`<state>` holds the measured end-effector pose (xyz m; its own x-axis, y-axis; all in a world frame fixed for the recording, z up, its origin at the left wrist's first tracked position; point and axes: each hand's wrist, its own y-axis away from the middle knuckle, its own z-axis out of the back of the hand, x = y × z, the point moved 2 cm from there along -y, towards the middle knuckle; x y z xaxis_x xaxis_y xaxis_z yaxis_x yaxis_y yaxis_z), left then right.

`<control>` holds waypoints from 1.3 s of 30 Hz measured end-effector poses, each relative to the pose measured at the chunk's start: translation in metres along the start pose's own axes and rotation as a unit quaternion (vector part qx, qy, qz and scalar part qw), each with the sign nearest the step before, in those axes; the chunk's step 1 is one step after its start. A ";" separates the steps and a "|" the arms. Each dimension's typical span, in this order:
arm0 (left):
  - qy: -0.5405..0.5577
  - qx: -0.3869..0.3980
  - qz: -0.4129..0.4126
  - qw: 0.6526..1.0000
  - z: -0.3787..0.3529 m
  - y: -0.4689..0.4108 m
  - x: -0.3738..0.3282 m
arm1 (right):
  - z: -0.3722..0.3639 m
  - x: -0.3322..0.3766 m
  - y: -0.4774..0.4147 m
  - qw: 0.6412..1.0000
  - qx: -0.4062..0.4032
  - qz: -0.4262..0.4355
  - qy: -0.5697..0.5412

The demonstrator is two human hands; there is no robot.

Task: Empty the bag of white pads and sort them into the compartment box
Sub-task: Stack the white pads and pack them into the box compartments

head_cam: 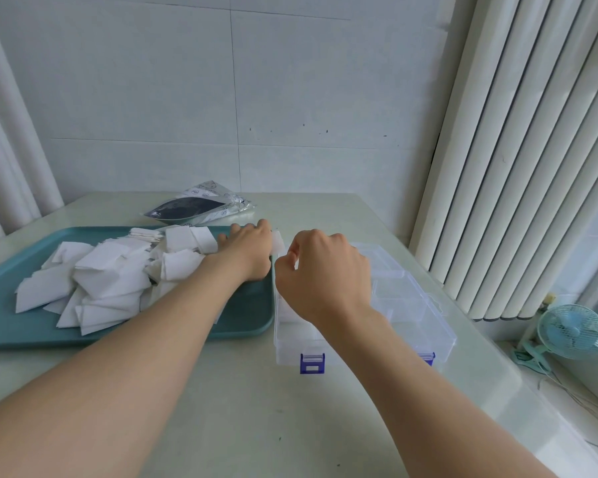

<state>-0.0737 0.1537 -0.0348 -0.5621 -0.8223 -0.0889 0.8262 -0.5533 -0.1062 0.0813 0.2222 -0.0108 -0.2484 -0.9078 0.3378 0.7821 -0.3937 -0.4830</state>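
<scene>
Centrally, both hands are held close together over the line where the tray meets the box. The left hand [247,250] is laid back-up over the tray's far right corner. Its fingers are bent downward out of sight, so its grip cannot be told. The right hand [325,270] is loosely curled above the far left part of the box, with thumb and forefinger drawn together at their tips. A single pad [277,243] is seen standing on edge between the two hands, just beside both, and it cannot be told which hand pinches it. The remaining pads [111,281] are heaped loosely across the tray. They are thin, soft, matte white squares, many lying tilted or overlapped so that they show as diamonds and triangles. The tray [11,326] is smooth teal plastic with rounded corners and a raised rim, and it is set along the left side of the pale, glossy worktop [256,426]. The box [411,305] is clear hard plastic divided into rectangular compartments. It is placed just right of the tray, with two blue clasps [312,363] on its near wall. The bag [201,207] is left flat at the worktop's far edge behind the tray; it is crinkled printed film with a dark inside showing.
</scene>
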 end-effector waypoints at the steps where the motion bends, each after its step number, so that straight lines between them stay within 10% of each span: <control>1: -0.007 0.003 0.005 1.000 0.001 0.003 -0.001 | 0.000 0.000 0.000 1.000 -0.001 0.001 0.000; 10: 0.238 -0.146 -0.016 0.960 0.025 0.041 0.002 | 0.004 -0.001 0.001 0.999 -0.019 0.002 -0.027; 15: 0.517 -0.021 -0.084 0.851 0.036 0.082 -0.007 | 0.002 0.001 0.005 0.989 -0.006 0.137 -0.049; 25: 0.692 0.013 -0.027 0.721 0.028 0.110 0.006 | 0.011 0.013 0.010 0.976 -0.036 0.208 -0.059; 39: 0.713 0.003 -0.022 0.701 0.027 0.115 0.003 | 0.008 0.018 0.014 0.959 -0.007 0.245 -0.139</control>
<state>0.0200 0.0838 -0.0208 -0.0506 0.1626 -0.9854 0.8046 -0.5778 -0.1367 0.0924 0.2013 -0.0048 0.3107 -0.9119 0.2682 0.7574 0.0670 -0.6495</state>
